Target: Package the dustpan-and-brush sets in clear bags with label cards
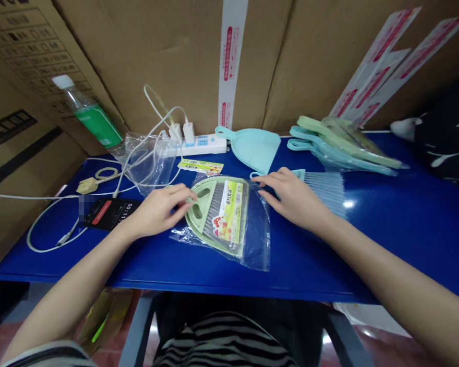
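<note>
A light green dustpan (196, 225) with a grey-bristled brush (211, 211) and a printed card (231, 211) lies in a clear plastic bag (258, 250) on the blue table. My left hand (158, 211) is at its left end, thumb and forefinger drawn together on the bagged dustpan's rim. At the bag's upper right edge is my right hand (288, 196), its fingers stretched out and thumb apart. A light blue brush (323, 186) lies partly hidden under that hand. Behind it rests a bare light blue dustpan (254, 148).
Bagged green and blue dustpans (340, 145) are piled at the back right. A power strip (204, 145) with chargers, white cables, a phone (110, 213), crumpled plastic (153, 158), a loose card (201, 166) and a green-labelled bottle (95, 120) stand or lie toward the left. Cardboard boxes (176, 56) wall the back.
</note>
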A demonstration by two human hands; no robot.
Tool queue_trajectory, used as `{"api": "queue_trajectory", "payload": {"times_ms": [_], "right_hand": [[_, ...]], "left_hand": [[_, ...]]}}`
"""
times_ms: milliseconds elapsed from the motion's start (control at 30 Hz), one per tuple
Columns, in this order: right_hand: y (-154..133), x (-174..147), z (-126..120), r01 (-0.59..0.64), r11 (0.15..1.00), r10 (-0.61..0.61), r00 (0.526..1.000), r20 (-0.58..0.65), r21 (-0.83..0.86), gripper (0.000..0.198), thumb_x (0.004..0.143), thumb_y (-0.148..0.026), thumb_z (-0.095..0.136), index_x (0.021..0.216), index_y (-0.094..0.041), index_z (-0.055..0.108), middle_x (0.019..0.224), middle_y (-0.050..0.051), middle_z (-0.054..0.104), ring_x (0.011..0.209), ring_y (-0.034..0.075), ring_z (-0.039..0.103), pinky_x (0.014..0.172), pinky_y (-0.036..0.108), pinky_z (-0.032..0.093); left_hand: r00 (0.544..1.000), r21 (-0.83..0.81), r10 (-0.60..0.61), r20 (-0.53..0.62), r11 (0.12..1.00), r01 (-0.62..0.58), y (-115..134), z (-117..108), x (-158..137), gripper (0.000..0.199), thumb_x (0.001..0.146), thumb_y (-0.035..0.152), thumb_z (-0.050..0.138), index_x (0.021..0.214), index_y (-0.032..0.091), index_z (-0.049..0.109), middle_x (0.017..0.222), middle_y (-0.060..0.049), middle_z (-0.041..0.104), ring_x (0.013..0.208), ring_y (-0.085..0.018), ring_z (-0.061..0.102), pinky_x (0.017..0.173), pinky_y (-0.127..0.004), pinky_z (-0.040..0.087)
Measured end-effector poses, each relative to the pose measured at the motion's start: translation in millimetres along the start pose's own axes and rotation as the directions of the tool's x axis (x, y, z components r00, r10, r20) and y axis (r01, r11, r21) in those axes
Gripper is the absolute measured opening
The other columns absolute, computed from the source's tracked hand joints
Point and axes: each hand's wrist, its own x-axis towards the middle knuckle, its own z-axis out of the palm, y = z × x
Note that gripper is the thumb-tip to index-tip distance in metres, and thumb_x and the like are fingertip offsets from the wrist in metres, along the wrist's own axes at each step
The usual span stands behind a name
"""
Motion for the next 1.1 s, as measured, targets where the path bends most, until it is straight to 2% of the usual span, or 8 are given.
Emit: {"api": "queue_trajectory", "payload": {"times_ms": [100, 167, 333, 467, 600, 833, 967, 1100], "right_hand": [[0, 0, 2, 0.010, 0.998, -0.012, 1.000, -0.018, -0.061, 0.032, 0.090, -0.020, 0.044, 0.112, -0.013, 0.066, 0.094, 0.015, 0.070, 0.088, 0.030, 0.055, 0.080, 0.047, 0.048], [0, 0, 4, 0.030, 0.995, -0.033, 0.999, -0.025, -0.092, 0.032, 0.090, -0.020, 0.045, 0.112, -0.012, 0.066, 0.091, 0.015, 0.070, 0.087, 0.030, 0.055, 0.079, 0.046, 0.048], [0, -1, 6, 0.062, 0.993, -0.066, 0.997, -0.043, -0.097, 0.033, 0.089, -0.018, 0.044, 0.113, -0.012, 0.066, 0.085, 0.013, 0.068, 0.083, 0.029, 0.053, 0.076, 0.044, 0.048], [-2, -1, 5, 0.046, 0.995, -0.050, 0.998, -0.042, -0.092, 0.036, 0.085, -0.013, 0.041, 0.110, -0.014, 0.067, 0.074, 0.010, 0.064, 0.078, 0.027, 0.053, 0.072, 0.041, 0.047], [-3, -1, 3, 0.001, 0.994, -0.001, 1.000, 0.002, -0.107, 0.039, 0.081, -0.010, 0.041, 0.109, -0.010, 0.067, 0.068, 0.009, 0.061, 0.073, 0.026, 0.053, 0.071, 0.039, 0.046], [0, -1, 3, -0.004, 0.992, 0.006, 1.000, 0.014, -0.125, 0.029, 0.087, -0.022, 0.048, 0.107, -0.013, 0.067, 0.066, 0.006, 0.061, 0.071, 0.025, 0.055, 0.072, 0.039, 0.046], [-2, -1, 1, -0.011, 0.993, 0.012, 1.000, 0.007, -0.122, 0.030, 0.086, -0.016, 0.046, 0.108, -0.015, 0.067, 0.064, 0.005, 0.061, 0.072, 0.025, 0.055, 0.065, 0.034, 0.043], [-7, -1, -2, -0.036, 0.991, 0.047, 0.996, 0.080, -0.127, 0.030, 0.082, -0.010, 0.045, 0.101, -0.013, 0.070, 0.057, 0.004, 0.059, 0.071, 0.025, 0.057, 0.063, 0.033, 0.041]], "left_hand": [[0.981, -0.111, 0.171, 0.087, 0.981, -0.161, 2, 3, -1, 0.024, 0.097, 0.030, 0.046, 0.103, 0.018, 0.066, 0.086, -0.002, 0.062, 0.072, -0.013, 0.059, 0.066, -0.024, 0.046], [0.971, -0.171, 0.210, 0.114, 0.967, -0.189, 2, 3, -1, 0.024, 0.095, 0.037, 0.054, 0.103, 0.019, 0.069, 0.086, -0.003, 0.062, 0.074, -0.013, 0.060, 0.067, -0.024, 0.048], [0.967, -0.280, 0.212, 0.142, 0.945, -0.166, -1, 0, -2, 0.024, 0.087, 0.041, 0.066, 0.102, 0.023, 0.074, 0.085, -0.002, 0.060, 0.075, -0.013, 0.059, 0.069, -0.025, 0.050], [0.962, -0.331, 0.235, 0.136, 0.926, -0.180, 0, 0, -2, 0.019, 0.089, 0.037, 0.065, 0.097, 0.024, 0.077, 0.082, -0.002, 0.057, 0.071, -0.011, 0.057, 0.063, -0.022, 0.048], [0.957, -0.390, 0.251, 0.143, 0.903, -0.179, 2, -1, -1, 0.022, 0.093, 0.034, 0.060, 0.093, 0.022, 0.078, 0.077, -0.002, 0.056, 0.067, -0.010, 0.056, 0.059, -0.021, 0.047], [0.949, -0.414, 0.252, 0.187, 0.897, -0.157, 0, -4, 0, 0.025, 0.094, 0.035, 0.056, 0.090, 0.021, 0.077, 0.076, -0.002, 0.055, 0.068, -0.011, 0.057, 0.060, -0.021, 0.047], [0.945, -0.412, 0.255, 0.204, 0.898, -0.153, 0, -6, 0, 0.024, 0.094, 0.033, 0.057, 0.090, 0.021, 0.077, 0.078, -0.002, 0.056, 0.071, -0.011, 0.058, 0.064, -0.021, 0.048], [0.946, -0.407, 0.246, 0.213, 0.902, -0.143, 0, -8, 0, 0.026, 0.094, 0.034, 0.056, 0.088, 0.020, 0.077, 0.079, -0.002, 0.055, 0.073, -0.012, 0.057, 0.066, -0.022, 0.048]]}}
